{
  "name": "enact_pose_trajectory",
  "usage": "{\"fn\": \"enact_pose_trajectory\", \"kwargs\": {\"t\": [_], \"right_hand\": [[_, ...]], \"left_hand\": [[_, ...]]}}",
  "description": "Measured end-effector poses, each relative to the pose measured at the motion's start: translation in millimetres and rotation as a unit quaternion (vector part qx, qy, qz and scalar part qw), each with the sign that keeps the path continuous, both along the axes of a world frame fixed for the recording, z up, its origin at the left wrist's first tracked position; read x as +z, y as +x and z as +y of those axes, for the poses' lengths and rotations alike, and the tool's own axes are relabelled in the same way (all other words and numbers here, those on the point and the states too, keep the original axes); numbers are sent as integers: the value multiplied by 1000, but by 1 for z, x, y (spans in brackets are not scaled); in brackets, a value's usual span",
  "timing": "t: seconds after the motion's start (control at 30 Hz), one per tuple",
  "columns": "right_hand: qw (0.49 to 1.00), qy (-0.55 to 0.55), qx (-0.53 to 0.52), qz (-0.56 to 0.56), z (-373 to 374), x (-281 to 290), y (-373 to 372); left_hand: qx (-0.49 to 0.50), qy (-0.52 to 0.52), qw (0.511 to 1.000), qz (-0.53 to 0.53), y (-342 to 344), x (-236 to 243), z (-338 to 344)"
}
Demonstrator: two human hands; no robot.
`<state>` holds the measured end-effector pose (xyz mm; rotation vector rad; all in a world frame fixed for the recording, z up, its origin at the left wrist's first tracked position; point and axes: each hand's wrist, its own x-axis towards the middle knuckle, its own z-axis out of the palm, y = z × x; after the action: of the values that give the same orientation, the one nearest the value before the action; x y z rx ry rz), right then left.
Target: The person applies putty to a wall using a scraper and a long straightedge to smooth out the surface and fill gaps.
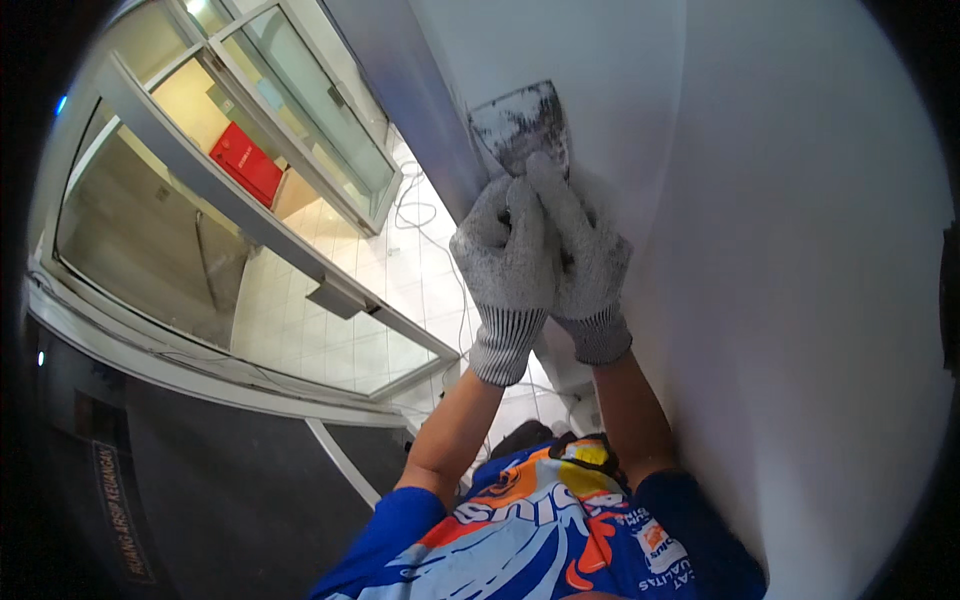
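A putty knife (517, 122) with a wide, dark-smeared metal blade lies against the pale wall (620, 90), close to its corner edge. Both hands wear grey knit gloves with striped cuffs. My left hand (508, 245) is closed around the knife's lower end, its fingers curled. Beside it and touching it, my right hand (590, 255) is closed too, with a finger pressed onto the base of the blade. The handle is hidden by the gloves.
Left of the wall, a glass door (310, 110) stands open in a metal frame. Beyond it is a red box (246, 163). A loose cable (430, 215) runs over the white tiled floor (420, 270). A dark panel (230, 490) fills the lower left.
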<state>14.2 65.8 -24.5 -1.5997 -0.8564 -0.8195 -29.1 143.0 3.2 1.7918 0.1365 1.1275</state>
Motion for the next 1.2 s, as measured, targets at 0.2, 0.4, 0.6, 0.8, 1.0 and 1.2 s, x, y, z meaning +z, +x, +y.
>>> {"fn": "enact_pose_trajectory", "kwargs": {"t": [0.2,0.4,0.6,0.8,1.0,1.2], "right_hand": [[997,58,36,-42,5,-13,13],[996,-13,-70,-50,-2,4,-2],[995,-4,-65,-81,0,0,5],[1000,-14,-3,-9,2,-9,2],[997,-56,6,46,-6,4,2],[1000,-11,-16,-19,2,-8,5]], "left_hand": [[17,-27,999,4,2,-3,-7],[2,2,1000,-24,4,2,1],[25,3,999,-40,5,4,-3],[34,-17,998,-51,11,-13,8],[-18,-2,1000,3,0,23,-2],[24,-3,1000,-19,3,8,0]]}}
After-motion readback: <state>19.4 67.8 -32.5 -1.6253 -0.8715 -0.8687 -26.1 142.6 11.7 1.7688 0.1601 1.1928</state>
